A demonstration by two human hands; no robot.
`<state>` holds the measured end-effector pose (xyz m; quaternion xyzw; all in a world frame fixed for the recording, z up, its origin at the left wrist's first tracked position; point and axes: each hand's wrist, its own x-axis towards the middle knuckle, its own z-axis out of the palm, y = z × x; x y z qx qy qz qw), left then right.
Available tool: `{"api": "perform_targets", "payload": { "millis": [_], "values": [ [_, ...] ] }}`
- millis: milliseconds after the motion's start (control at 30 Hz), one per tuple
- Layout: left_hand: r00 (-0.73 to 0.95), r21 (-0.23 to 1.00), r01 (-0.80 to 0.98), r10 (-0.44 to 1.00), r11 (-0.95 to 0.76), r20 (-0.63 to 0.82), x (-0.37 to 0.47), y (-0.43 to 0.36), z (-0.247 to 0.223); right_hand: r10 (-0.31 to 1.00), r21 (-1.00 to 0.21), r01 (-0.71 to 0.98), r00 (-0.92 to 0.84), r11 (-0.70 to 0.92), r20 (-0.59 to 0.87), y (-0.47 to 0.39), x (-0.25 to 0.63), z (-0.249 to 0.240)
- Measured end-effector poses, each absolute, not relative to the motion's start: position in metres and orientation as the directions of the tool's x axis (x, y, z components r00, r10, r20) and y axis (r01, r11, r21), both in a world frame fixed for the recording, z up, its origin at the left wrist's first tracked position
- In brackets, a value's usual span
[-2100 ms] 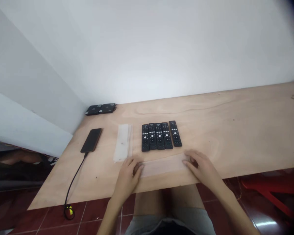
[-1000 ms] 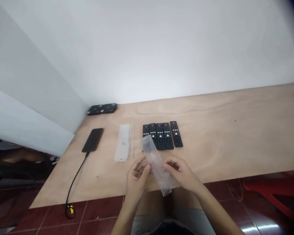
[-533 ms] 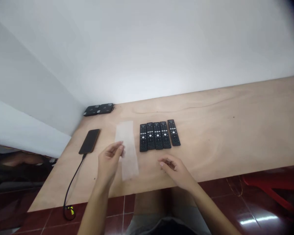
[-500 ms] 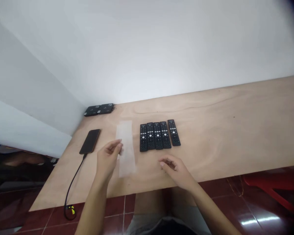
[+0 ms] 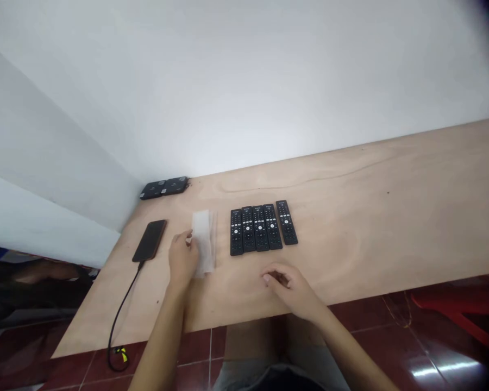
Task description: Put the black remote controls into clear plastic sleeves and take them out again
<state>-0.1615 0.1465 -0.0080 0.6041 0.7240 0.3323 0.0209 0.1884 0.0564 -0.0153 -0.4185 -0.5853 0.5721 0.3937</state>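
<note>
- Head view, at the left hand (image 5: pixel 183 259): stretched over the left part of the table (image 5: pixel 370 233), just beside the long left side of the translucent sleeves (image 5: pixel 204 233); with fingers curled in toward the palm, tips right by the sleeves; cannot tell whether grasping one or only touching.
- At the right hand (image 5: pixel 291 288): over the near edge of the table, in front of the remotes and apart from them; with fingers released and loosely curled, thumb tip close to the index tip.
- Between phone and remotes: the translucent sleeves, whitish, lying flat in a pile, long sides running from the far edge toward the near edge, with a clearer margin along the right side.
- Right of the sleeves: a row of four black remotes (image 5: pixel 259 236), side by side, buttons up; just right of that, across a narrow gap, a fifth remote (image 5: pixel 286 225), slightly slanted.
- Toward the left edge: a dark phone (image 5: pixel 149 240), screen up, with a black cable (image 5: pixel 122 304) running over the near edge to a yellow tag (image 5: pixel 124 354).
- In the far left corner: two flat black boxes (image 5: pixel 174 186), next to the white wall (image 5: pixel 269 81).
- Below the near edge: dark red floor tiles (image 5: pixel 195 347); beyond, at right, a red object (image 5: pixel 460 309), partly cut off.
</note>
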Motion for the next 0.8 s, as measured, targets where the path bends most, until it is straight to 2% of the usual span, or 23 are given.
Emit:
{"api": "perform_targets", "payload": {
  "millis": [133, 300, 567, 800],
  "values": [
    [-0.092, 0.429, 0.898, 0.912, -0.098, 0.400, -0.163, 0.155, -0.001, 0.936, -0.999, 0.045, -0.352, 0.000, -0.016, 0.057, 0.188, -0.016],
    [0.190, 0.305, 0.917, 0.955, -0.256, 0.229, -0.162, 0.176, -0.013, 0.936, -0.999, 0.049, -0.350, 0.002, -0.016, 0.057, 0.189, -0.015],
    [0.230, 0.256, 0.933, 0.967, -0.252, 0.113, -0.163, 0.189, -0.024, 0.939, -0.998, 0.068, -0.344, -0.003, -0.026, 0.055, 0.189, -0.008],
    [0.236, 0.245, 0.934, 0.965, -0.258, 0.118, -0.161, 0.189, -0.016, 0.936, -0.998, 0.063, -0.351, -0.001, -0.023, 0.057, 0.189, -0.010]
  ]
}}
